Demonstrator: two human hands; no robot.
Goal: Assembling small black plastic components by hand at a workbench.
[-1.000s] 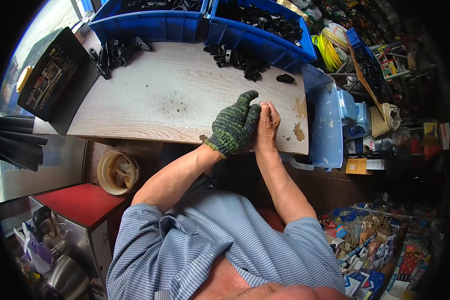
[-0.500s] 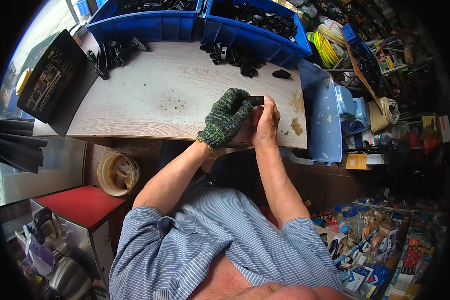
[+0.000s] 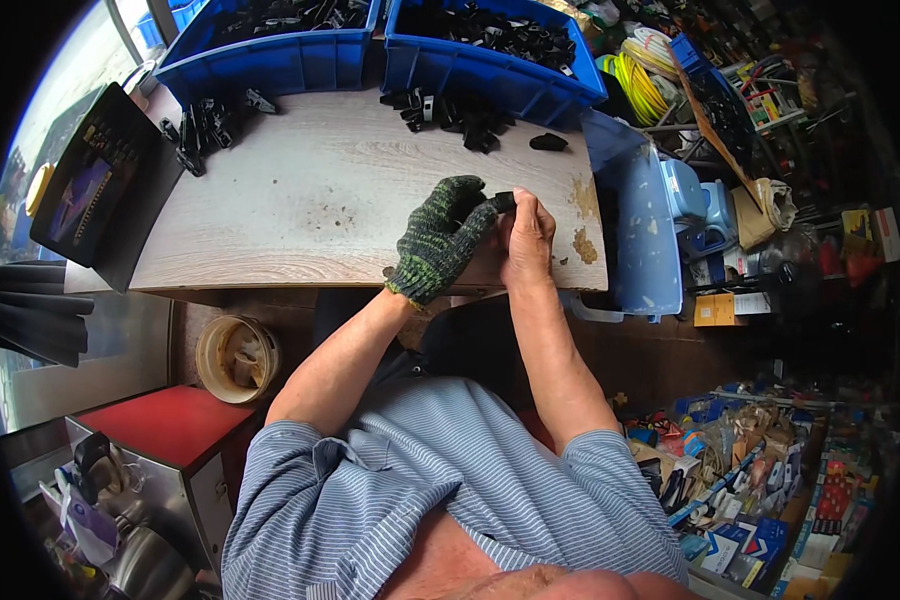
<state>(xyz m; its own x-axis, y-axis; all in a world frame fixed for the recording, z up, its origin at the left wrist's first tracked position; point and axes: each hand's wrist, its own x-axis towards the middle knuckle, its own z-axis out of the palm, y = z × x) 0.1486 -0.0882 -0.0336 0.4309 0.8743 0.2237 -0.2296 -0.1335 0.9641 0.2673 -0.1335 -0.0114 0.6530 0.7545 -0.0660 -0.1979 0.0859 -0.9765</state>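
Open table (image 3: 270, 200) stretches to your left, its near edge under your wrists. Your bare right hand (image 3: 528, 240) has fingers clamped on a small, black, mostly hidden piece (image 3: 505, 202); your gloved left hand (image 3: 437, 240) touches it, its grip unclear.

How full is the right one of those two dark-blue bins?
Not empty: many black parts show inside the dark-blue bin; their depth is hidden.
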